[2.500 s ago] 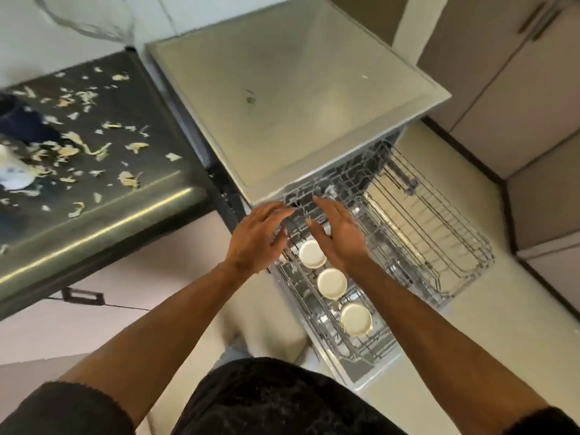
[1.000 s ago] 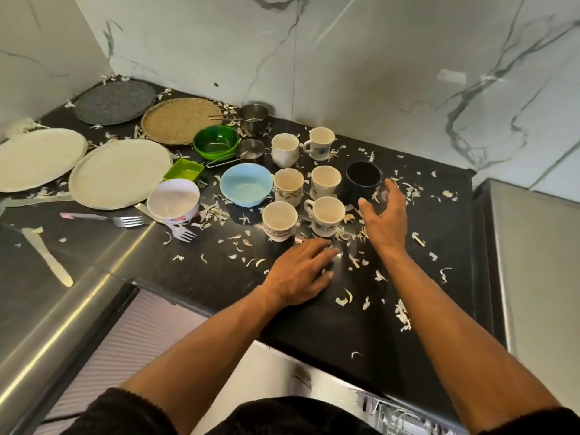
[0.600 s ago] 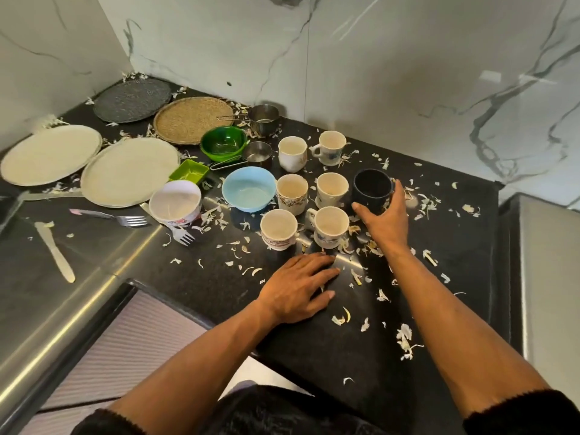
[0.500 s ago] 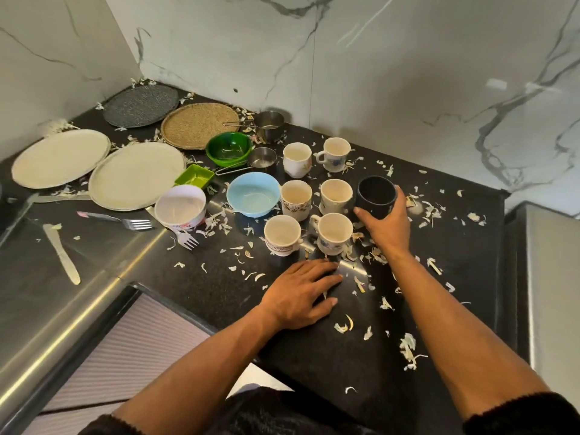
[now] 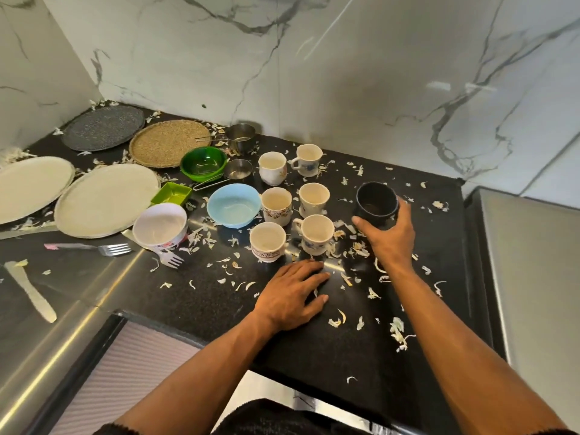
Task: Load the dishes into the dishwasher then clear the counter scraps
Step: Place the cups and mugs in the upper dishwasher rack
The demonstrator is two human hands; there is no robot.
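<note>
**Black cup gripped, palm flat on counter**

Gripping the black cup (image 5: 376, 205) with the right hand (image 5: 390, 240), fingers and thumb curled round its lower wall, cup upright and tilted slightly toward the camera, at the right of the cup cluster (whether lifted clear of the stone or touching it, cannot tell). Resting flat with the left hand (image 5: 293, 293), fingers straight and spread on the black counter (image 5: 314, 350), holding nothing, just in front of two white cups (image 5: 268, 241) (image 5: 317, 233).

Behind those, four more white cups in two rows. To their left, a blue bowl (image 5: 233, 205), a green bowl (image 5: 203, 163), a small green square dish (image 5: 172, 193) and a white bowl (image 5: 160, 226). Farther left, two pale plates (image 5: 105, 199) (image 5: 29, 188), a woven mat (image 5: 169, 142) and a dark round mat (image 5: 102, 127). Near the front edge, two forks (image 5: 110, 248) (image 5: 169, 260) and a pale knife (image 5: 31, 293).

Scattered all over the counter, pale scraps (image 5: 398, 332), thickest around the cups.
</note>
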